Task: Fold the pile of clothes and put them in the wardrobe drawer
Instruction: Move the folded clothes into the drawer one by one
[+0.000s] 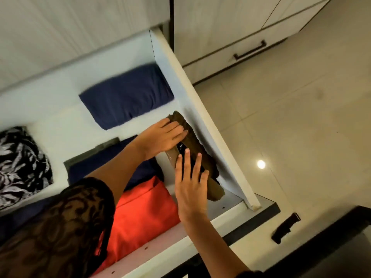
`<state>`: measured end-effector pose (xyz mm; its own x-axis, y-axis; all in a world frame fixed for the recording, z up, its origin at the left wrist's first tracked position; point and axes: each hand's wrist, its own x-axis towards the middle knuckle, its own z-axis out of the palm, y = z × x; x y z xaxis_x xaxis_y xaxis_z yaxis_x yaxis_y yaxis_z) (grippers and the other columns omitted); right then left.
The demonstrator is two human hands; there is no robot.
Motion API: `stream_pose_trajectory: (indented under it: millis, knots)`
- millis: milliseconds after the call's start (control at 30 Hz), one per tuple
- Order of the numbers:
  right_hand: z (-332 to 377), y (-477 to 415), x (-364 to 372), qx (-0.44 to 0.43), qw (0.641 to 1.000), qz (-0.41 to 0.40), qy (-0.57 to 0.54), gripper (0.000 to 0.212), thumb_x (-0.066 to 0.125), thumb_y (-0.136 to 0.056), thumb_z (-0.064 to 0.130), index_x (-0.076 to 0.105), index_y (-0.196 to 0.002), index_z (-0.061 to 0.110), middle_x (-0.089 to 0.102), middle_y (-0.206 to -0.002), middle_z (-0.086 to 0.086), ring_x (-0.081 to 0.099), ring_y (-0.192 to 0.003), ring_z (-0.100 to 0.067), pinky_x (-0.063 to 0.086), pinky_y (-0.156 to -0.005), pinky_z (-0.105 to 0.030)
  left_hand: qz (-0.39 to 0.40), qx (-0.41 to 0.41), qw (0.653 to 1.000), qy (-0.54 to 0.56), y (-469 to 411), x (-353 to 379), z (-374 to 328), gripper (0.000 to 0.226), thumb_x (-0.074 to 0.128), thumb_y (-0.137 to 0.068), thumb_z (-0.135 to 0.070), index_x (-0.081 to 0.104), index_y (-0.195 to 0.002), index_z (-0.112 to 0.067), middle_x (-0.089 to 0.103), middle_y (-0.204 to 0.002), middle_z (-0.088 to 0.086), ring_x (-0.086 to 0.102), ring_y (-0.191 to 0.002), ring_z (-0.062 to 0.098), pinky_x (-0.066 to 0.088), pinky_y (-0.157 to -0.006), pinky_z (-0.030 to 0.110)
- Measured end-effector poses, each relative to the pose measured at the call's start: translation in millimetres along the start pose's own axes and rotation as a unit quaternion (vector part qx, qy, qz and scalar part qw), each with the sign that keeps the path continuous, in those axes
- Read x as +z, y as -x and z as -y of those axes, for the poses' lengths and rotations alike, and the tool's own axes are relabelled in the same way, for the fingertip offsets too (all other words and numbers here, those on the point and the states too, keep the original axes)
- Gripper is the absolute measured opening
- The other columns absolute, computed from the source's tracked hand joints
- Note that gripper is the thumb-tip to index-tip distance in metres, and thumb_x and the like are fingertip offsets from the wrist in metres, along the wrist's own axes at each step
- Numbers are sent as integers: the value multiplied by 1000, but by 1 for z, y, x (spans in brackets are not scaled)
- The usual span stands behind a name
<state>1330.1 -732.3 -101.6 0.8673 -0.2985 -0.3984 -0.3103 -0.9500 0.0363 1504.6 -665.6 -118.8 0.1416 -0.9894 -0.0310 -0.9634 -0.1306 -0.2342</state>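
Left hand (164,137) and right hand (190,185), grip released, pressed the brown garment (208,163) flat; it needed snugging against the drawer wall (218,157).

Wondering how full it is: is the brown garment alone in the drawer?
No, a navy garment, an orange garment and a patterned garment lie in the drawer too.

- Legible text, labels, brands, numbers, signs: none can be read
- Brown folded garment (208,163), standing on edge against the drawer's right wall: carries a dark band (181,147) with a few pale marks that may be letters; too blurred and too small to make out
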Motion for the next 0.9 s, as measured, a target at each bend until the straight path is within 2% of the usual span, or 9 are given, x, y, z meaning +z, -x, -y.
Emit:
stream_pose_trajectory:
  millis: [67, 133, 200, 267, 333, 433, 533, 700, 900]
  knots:
    - [5, -8, 22, 3, 999, 48, 16, 110, 79, -70, 33, 1, -143, 9, 4, -151, -19, 23, -137, -42, 31, -105, -55, 26, 0, 1000, -12, 6, 43, -15, 49, 45, -79, -2, 49, -129, -5, 63, -101, 7, 61, -96, 24, 44, -86, 36]
    - [7, -12, 40, -34, 994, 104, -19, 99, 63, -85, 35, -16, -142, 15, -12, -154, -18, 5, -142, -41, 2, -107, -63, 78, -30, 996, 14, 15, 64, -31, 67, 62, -75, -11, 40, -138, -6, 59, -117, 9, 54, -113, 27, 43, -95, 39]
    - [10, -14, 45, -59, 987, 138, -58, 94, 60, -87, 33, -11, -147, 18, -6, -156, -16, 11, -142, -36, -8, -105, -63, 125, -67, 989, 53, 29, 72, -41, 88, 66, -71, -18, 20, -145, -6, 42, -141, 12, 29, -137, 34, 31, -107, 44]
    - [12, -15, 44, -50, 992, 55, -101, 85, 68, -76, 33, 25, -146, 14, 26, -151, -16, 43, -126, -29, 21, -106, -61, 140, -81, 980, 114, 41, 75, -43, 95, 64, -66, -16, 15, -146, -6, 18, -153, 15, 1, -141, 36, 17, -112, 49]
    - [10, -14, 49, -31, 988, -41, -149, 66, 62, -76, 34, 45, -135, 11, 37, -144, -15, 51, -108, -25, 47, -90, -49, 146, -82, 971, 171, 49, 75, -40, 97, 69, -59, -18, 24, -144, -4, 15, -153, 18, 4, -141, 36, 16, -112, 51]
    - [1, -21, 50, -24, 976, -132, -169, 51, 42, -90, 38, 40, -134, 13, 28, -143, -12, 41, -104, -22, 49, -78, -38, 165, -74, 951, 251, 54, 73, -34, 96, 60, -64, -29, 15, -148, -12, 6, -154, 14, 4, -142, 31, 11, -115, 47]
    - [-4, -30, 52, 20, 972, -116, -203, 56, 32, -94, 50, 39, -136, 14, 31, -145, -12, 38, -115, -25, 47, -88, -44, 140, -101, 938, 300, 49, 67, -30, 82, 37, -77, -40, 2, -149, -21, -3, -155, 15, -6, -143, 30, 7, -115, 45]
    - [-11, -35, 65, -11, 968, 85, -237, 83, 1, -83, 69, 4, -150, 19, -4, -157, -12, -13, -143, -26, -3, -114, -57, 164, -239, 876, 386, 27, 62, -34, 70, 13, -86, -62, -1, -147, -30, -18, -153, 16, -8, -142, 34, 11, -110, 43]
    - [-9, -17, 81, -86, 978, 165, -89, 67, 21, -97, 49, -29, -136, 28, -36, -144, -5, -36, -131, -27, -20, -104, -57, 198, -170, 918, 298, 19, 78, -45, 57, 19, -94, -47, -8, -142, -30, -19, -150, 25, -10, -141, 40, -6, -112, 42]
